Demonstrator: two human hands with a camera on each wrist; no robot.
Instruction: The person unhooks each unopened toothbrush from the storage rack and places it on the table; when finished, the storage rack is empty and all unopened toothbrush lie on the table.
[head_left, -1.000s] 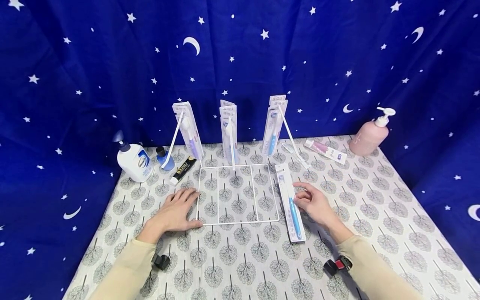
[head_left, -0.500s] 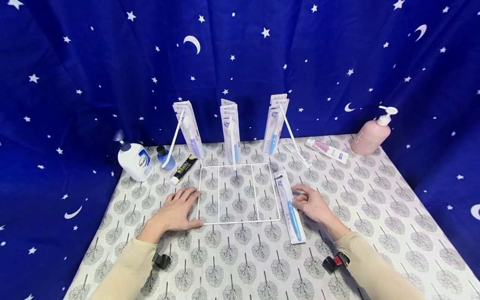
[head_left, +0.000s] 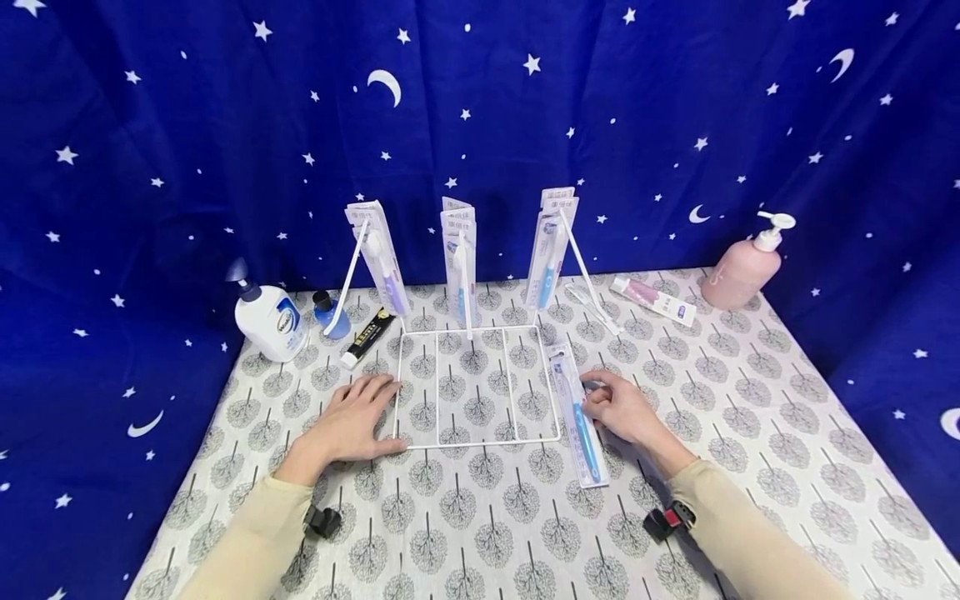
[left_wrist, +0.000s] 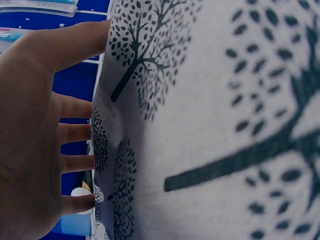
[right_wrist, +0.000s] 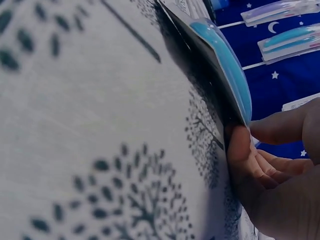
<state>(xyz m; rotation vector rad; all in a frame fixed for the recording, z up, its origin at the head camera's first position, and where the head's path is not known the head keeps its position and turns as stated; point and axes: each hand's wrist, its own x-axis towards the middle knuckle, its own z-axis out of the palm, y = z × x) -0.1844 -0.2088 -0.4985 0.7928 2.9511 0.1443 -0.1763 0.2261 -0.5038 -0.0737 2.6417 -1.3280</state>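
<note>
A packaged toothbrush (head_left: 579, 417) with a blue handle is pinched along its right edge by my right hand (head_left: 618, 407). In the right wrist view, the toothbrush pack (right_wrist: 230, 65) is tilted, its edge raised off the cloth between thumb and fingers. A white wire rack (head_left: 476, 446) stands just left of it, with packaged toothbrushes hanging in three groups: left (head_left: 380, 258), middle (head_left: 460, 258) and right (head_left: 551, 250). My left hand (head_left: 356, 421) lies with spread fingers on the table, its thumb and fingertips touching the rack's left side. In the left wrist view, my left hand's palm (left_wrist: 27, 130) shows.
At left are a white pump bottle (head_left: 272, 323), a small blue bottle (head_left: 332, 318) and a black toothpaste tube (head_left: 367, 337). At right lie a pink-and-white toothpaste tube (head_left: 654, 302) and a clear slim pack (head_left: 592, 312); a pink pump bottle (head_left: 741, 273) stands behind. A starry blue curtain (head_left: 480, 142) hangs behind.
The far end of the toothbrush pack has shifted slightly toward me, and my right hand has tilted the pack a little and now pinches its edge more closely. My left hand has stayed put.
</note>
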